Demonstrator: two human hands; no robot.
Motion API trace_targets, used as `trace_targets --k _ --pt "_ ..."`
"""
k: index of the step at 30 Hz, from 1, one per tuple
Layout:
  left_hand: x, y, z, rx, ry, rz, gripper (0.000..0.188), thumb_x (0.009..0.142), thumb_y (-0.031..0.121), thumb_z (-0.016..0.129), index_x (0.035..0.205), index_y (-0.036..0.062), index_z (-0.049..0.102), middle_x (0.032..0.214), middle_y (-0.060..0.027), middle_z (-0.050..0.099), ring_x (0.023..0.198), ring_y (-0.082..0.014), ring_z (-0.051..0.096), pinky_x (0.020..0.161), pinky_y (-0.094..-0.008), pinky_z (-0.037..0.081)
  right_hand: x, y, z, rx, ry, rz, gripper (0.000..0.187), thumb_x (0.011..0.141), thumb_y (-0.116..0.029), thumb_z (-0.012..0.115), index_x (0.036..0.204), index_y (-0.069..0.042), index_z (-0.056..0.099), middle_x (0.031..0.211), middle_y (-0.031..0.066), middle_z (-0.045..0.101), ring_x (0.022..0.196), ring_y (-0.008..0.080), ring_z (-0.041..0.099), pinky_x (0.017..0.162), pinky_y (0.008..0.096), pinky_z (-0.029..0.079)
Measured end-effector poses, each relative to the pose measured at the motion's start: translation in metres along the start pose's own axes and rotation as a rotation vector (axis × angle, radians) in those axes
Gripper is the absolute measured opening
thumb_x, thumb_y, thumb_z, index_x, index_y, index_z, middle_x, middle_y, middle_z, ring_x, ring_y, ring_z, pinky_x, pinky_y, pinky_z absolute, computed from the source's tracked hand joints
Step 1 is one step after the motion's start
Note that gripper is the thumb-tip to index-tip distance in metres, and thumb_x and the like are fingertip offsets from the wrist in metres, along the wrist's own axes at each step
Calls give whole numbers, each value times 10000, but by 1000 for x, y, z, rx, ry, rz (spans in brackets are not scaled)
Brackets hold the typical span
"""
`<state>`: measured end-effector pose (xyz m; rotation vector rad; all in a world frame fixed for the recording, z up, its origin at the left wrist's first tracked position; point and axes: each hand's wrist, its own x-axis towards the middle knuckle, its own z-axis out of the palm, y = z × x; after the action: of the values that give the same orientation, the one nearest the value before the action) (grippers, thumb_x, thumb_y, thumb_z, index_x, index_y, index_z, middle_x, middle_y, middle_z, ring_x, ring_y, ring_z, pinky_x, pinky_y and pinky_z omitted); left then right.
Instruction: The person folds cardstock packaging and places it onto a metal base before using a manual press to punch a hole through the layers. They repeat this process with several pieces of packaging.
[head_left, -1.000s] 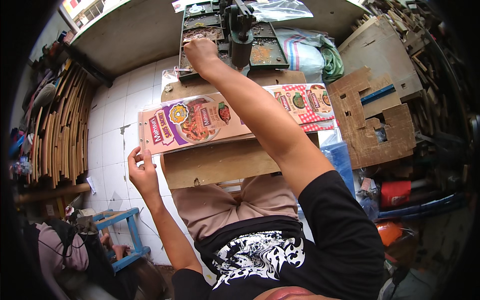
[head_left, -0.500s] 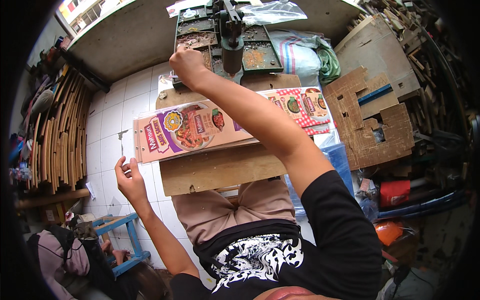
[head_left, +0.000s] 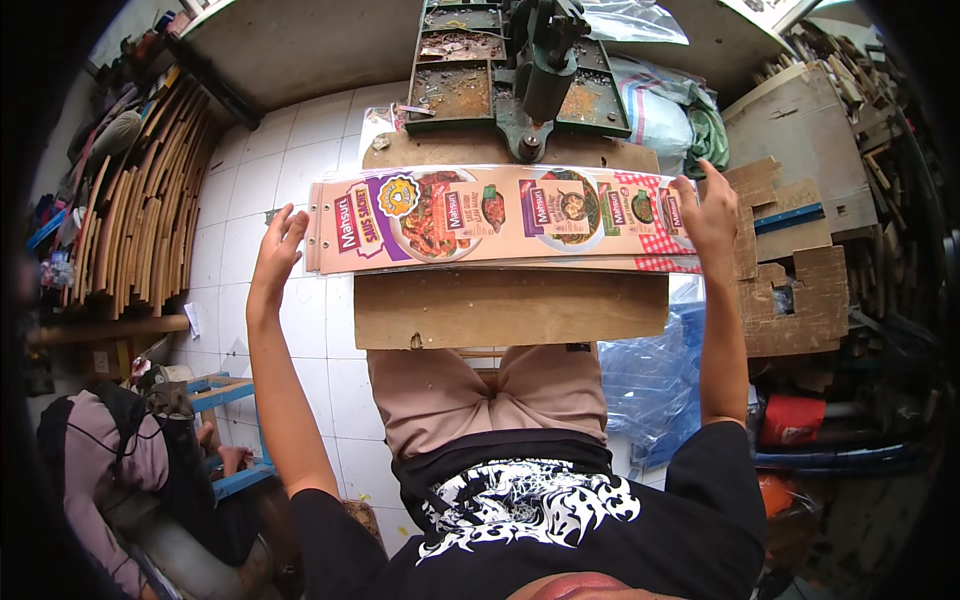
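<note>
A stack of long printed sheets (head_left: 505, 250), peach with food pictures, lies crosswise on a wooden board (head_left: 510, 308). Small metal eyelets show at its left end. Just off that end, my left hand (head_left: 277, 255) is open, its fingers stretched upward. My right hand (head_left: 712, 215) is at the opposite end, open, with thumb and forefinger apart by the sheets' edge; whether it touches them I cannot tell. Beyond the stack stands a dark green hand press (head_left: 545, 85), its lower die close to the sheets' far edge.
Compartment trays (head_left: 450, 95) with small metal bits flank the press. Cut wooden boards (head_left: 800, 300) and blue plastic wrap (head_left: 650, 390) lie on the right. Many wood strips (head_left: 140, 210) lean at the left, above a blue stool frame (head_left: 235, 480). A person's foot shows near the stool.
My right hand has come back from the left tray to the stack's right end. My left hand has risen beside the left end. The stack now lies straighter, and the view has shifted.
</note>
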<state>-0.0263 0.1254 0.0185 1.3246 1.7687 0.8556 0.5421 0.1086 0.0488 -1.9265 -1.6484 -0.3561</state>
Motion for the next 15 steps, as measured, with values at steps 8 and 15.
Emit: trace_targets --k 8,15 --pt "19 8 26 -338 -302 -75 571 944 394 601 1267 -62 480 1110 -154 638 926 -166 662 770 -288 563 -36 89 37 1067 -741 745 453 967 -406 548 1174 -8 610 1037 72 689 833 143 662 755 294 530" --pt "-25 14 21 -355 -213 257 593 897 302 698 1287 -59 434 1118 -147 621 1009 -189 620 874 -308 523 -64 69 -4 1181 -511 512 355 967 -212 591 1234 15 534 1072 64 654 921 111 624 823 269 502"
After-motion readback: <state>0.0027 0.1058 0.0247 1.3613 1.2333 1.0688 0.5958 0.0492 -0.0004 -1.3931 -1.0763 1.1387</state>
